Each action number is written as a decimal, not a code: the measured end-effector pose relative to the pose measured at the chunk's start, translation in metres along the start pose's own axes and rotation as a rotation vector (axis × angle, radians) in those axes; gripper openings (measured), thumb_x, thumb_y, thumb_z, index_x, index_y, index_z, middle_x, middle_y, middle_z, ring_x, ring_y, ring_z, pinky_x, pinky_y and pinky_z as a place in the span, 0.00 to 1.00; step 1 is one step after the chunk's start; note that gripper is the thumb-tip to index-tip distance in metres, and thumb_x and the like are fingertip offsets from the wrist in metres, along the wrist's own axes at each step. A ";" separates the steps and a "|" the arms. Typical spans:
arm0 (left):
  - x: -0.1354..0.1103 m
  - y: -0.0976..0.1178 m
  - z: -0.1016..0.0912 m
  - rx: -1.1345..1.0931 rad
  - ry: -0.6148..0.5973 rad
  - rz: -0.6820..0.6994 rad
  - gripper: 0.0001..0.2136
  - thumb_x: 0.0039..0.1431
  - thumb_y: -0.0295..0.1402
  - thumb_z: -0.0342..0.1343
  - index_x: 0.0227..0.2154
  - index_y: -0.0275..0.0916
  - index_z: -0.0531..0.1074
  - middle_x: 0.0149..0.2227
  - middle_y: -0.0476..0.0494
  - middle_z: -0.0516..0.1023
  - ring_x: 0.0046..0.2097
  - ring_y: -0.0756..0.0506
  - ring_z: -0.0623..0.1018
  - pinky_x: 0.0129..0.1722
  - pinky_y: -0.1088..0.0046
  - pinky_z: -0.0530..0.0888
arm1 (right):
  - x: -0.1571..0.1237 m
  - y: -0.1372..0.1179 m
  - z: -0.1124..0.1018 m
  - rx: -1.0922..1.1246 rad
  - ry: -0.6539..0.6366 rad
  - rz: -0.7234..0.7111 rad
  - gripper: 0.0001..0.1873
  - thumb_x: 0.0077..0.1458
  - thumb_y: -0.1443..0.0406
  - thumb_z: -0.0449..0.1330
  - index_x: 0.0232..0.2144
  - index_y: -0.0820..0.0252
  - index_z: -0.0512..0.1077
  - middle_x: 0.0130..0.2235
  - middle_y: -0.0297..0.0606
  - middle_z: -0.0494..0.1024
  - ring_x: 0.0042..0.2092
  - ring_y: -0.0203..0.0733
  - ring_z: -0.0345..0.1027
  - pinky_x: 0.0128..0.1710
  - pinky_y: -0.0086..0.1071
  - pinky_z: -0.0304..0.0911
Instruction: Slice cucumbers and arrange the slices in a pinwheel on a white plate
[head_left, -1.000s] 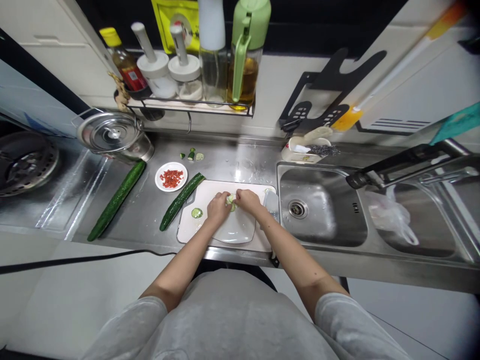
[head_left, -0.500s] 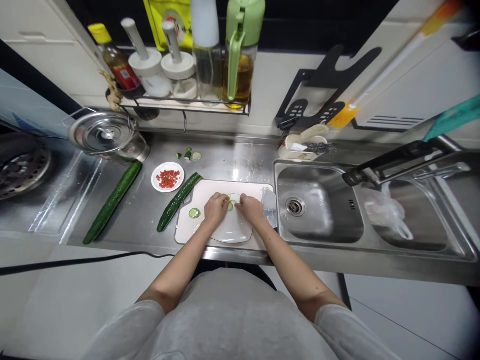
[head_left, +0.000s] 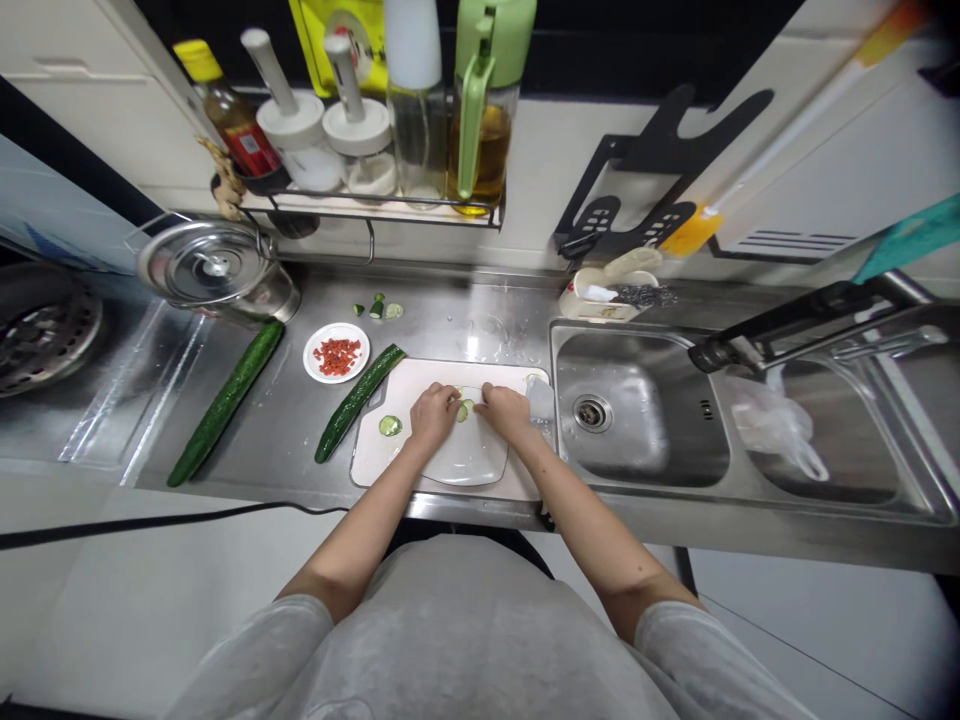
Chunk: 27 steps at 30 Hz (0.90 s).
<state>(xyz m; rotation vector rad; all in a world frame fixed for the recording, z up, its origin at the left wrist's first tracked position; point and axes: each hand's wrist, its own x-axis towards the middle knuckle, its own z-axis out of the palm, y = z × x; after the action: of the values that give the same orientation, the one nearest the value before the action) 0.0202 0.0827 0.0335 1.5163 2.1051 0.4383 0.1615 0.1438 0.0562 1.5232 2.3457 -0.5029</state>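
Observation:
My left hand and my right hand meet over a white plate on a pale cutting board. Both hands are closed, fingertips pinching thin cucumber slices that lie between them at the plate's far edge. One loose cucumber slice rests on the board left of my left hand. A cut cucumber lies slanted at the board's left edge. A cleaver blade sits on the board just right of my right hand.
A whole cucumber lies on the steel counter at left, near a lidded pot. A small dish of red bits and cucumber ends sit behind the board. The sink lies right. A rack of bottles hangs on the back wall.
My hands have lowered from holding the slices together to setting them on the plate's far edge and have parted slightly. The view shifted a little.

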 end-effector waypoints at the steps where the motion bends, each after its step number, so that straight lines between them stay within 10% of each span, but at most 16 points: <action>1: 0.000 0.000 0.000 0.001 -0.001 -0.003 0.07 0.58 0.36 0.54 0.37 0.45 0.74 0.40 0.46 0.73 0.41 0.47 0.73 0.37 0.73 0.67 | 0.000 0.000 0.001 0.010 0.001 0.002 0.12 0.59 0.59 0.54 0.43 0.58 0.65 0.42 0.45 0.76 0.45 0.45 0.70 0.39 0.32 0.59; 27: 0.002 -0.001 -0.001 0.030 -0.001 0.009 0.06 0.58 0.35 0.54 0.37 0.45 0.74 0.40 0.47 0.74 0.41 0.47 0.73 0.37 0.74 0.66 | -0.002 0.002 0.006 0.052 0.024 -0.038 0.10 0.60 0.65 0.50 0.44 0.57 0.65 0.43 0.43 0.76 0.45 0.44 0.69 0.37 0.31 0.57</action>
<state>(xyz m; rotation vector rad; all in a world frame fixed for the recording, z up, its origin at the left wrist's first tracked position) 0.0182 0.0844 0.0333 1.5434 2.1135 0.4105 0.1646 0.1400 0.0514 1.5174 2.4018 -0.5623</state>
